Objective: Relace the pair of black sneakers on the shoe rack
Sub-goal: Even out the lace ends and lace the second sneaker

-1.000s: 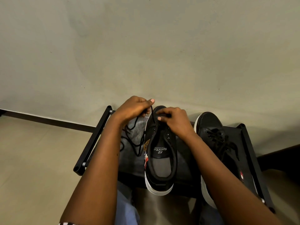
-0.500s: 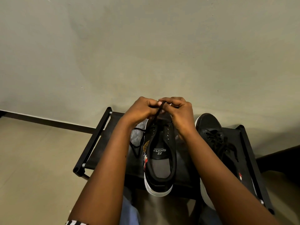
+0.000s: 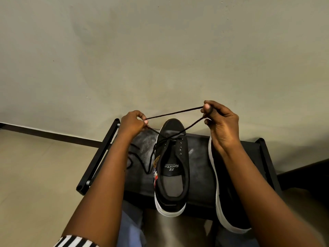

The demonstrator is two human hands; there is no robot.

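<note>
We stretch the lace (image 3: 174, 114) taut above the sneaker (image 3: 171, 157), which stands on the rack (image 3: 99, 157).
Its insole (image 3: 171, 166) reads "S Sports RUNNING". Our left hand (image 3: 132, 123), left of the sneaker's toe, pinches the lace between thumb and curled fingers; our right hand (image 3: 220, 122), right of the toe, pinches it between thumb and forefinger. One strand runs hand to hand, and two more cross down to the eyelets nearest the toe. The second sneaker (image 3: 218, 193) stands right of the first. Half a second ago our hands met over the toe; now they are well apart.
</note>
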